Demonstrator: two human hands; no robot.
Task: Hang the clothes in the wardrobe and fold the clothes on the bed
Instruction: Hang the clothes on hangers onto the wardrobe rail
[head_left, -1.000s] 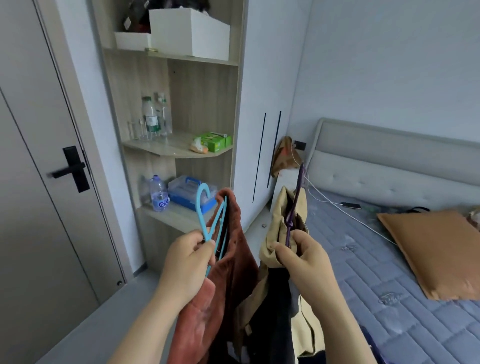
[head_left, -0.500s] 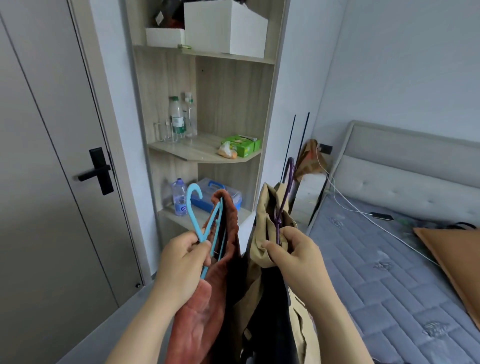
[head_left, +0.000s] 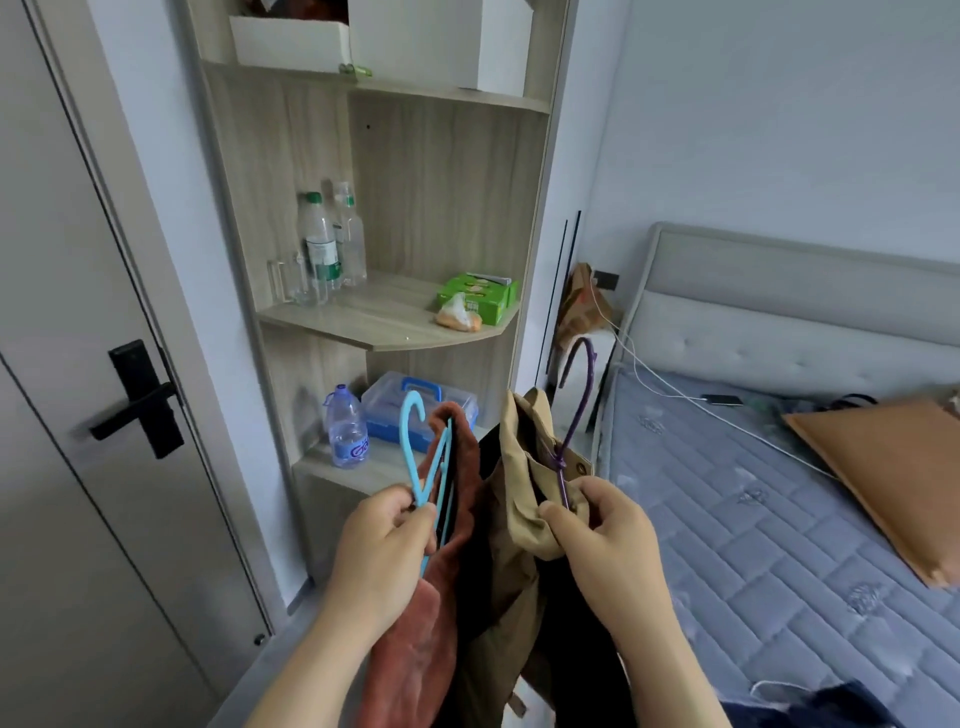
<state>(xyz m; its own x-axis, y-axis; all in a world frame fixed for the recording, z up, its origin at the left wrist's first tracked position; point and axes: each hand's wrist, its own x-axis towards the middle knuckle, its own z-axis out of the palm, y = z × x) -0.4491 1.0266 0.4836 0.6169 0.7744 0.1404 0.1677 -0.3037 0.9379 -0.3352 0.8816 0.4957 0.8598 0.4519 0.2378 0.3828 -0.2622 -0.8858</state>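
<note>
My left hand (head_left: 387, 551) grips a light blue hanger (head_left: 418, 457) that carries a rust-brown garment (head_left: 421, 639). My right hand (head_left: 602, 540) pinches a purple hanger (head_left: 576, 410) with a tan garment (head_left: 519, 488) on it; dark clothes (head_left: 566, 649) hang below between my arms. Both hands are held at chest height, side by side, in front of the white wardrobe (head_left: 587, 130), whose doors look closed. The bed (head_left: 753, 519) with its blue-grey quilted mattress lies to the right.
An open wooden corner shelf (head_left: 384, 317) stands straight ahead with bottles (head_left: 322, 249), a green box (head_left: 475, 296), a blue-lidded plastic case (head_left: 415, 405) and white boxes (head_left: 291, 36). A grey door with a black handle (head_left: 137, 400) is left. An orange pillow (head_left: 883, 478), phone and cables lie on the bed.
My view has swung left and closer toward the shelf and door; the bed has slid right. Both hands keep their hangers, held about the same way.
</note>
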